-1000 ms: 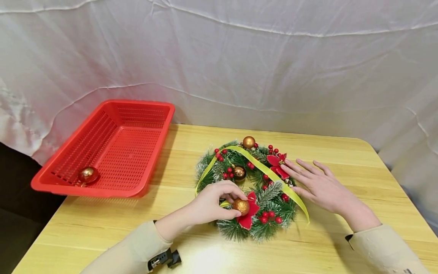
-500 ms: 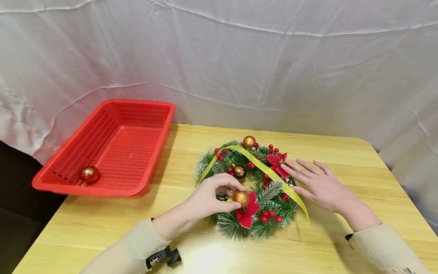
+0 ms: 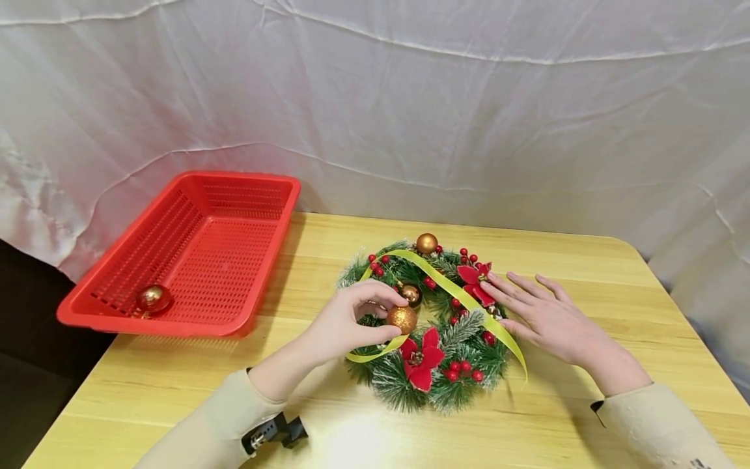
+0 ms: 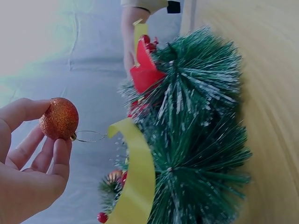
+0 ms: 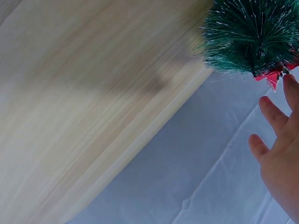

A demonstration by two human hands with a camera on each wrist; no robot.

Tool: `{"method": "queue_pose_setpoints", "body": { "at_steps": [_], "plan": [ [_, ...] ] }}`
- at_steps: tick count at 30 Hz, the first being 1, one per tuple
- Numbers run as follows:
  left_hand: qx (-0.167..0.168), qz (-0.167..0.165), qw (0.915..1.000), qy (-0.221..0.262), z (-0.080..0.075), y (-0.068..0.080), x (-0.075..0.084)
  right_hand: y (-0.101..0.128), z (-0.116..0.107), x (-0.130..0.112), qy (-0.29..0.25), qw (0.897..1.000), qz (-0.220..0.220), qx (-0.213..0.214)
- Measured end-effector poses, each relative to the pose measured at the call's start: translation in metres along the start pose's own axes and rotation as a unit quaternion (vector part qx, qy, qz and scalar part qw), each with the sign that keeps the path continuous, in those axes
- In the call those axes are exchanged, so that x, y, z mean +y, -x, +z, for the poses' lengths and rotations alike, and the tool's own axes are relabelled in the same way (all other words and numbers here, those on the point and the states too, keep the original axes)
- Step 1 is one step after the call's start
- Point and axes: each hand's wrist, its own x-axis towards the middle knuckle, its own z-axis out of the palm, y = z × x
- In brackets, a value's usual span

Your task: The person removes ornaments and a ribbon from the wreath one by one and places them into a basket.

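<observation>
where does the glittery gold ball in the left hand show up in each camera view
Head: glittery gold ball at centre, pinched by the left hand over the wreath.
Left wrist: far left, between fingertips.
Right wrist: not in view.
Shared landmark: the wreath's frosted green needles.

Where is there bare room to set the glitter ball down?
The red basket is mostly bare, holding only one gold ball in its near left corner. Bare table lies between basket and wreath, and along the near edge. The wreath's middle is crowded: left hand with the glitter ball, ribbon, right hand.
</observation>
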Motion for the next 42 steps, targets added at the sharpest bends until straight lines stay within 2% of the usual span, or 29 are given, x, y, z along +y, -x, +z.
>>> {"method": "queue_pose_setpoints", "body": {
  "at_steps": [7,17,25,34,42],
  "plan": [
    [0.024,-0.011,0.9996,-0.007,-0.011,0.001,0.007,0.000,0.000,0.000,-0.002,1.000,-0.001,0.003],
    [0.058,-0.011,0.9982,0.013,-0.026,0.005,0.018,0.000,0.001,0.000,-0.006,1.000,0.000,0.001],
    [0.093,-0.017,0.9955,0.007,-0.043,0.011,0.022,0.000,0.000,-0.001,-0.005,1.000,-0.004,0.003],
    [0.116,-0.006,0.9931,0.021,-0.058,0.019,0.022,0.000,0.000,0.000,-0.005,1.000,-0.002,0.002],
    [0.143,-0.021,0.9894,0.013,-0.069,0.028,0.024,0.000,0.000,-0.001,-0.004,1.000,-0.002,0.002]
  ]
}}
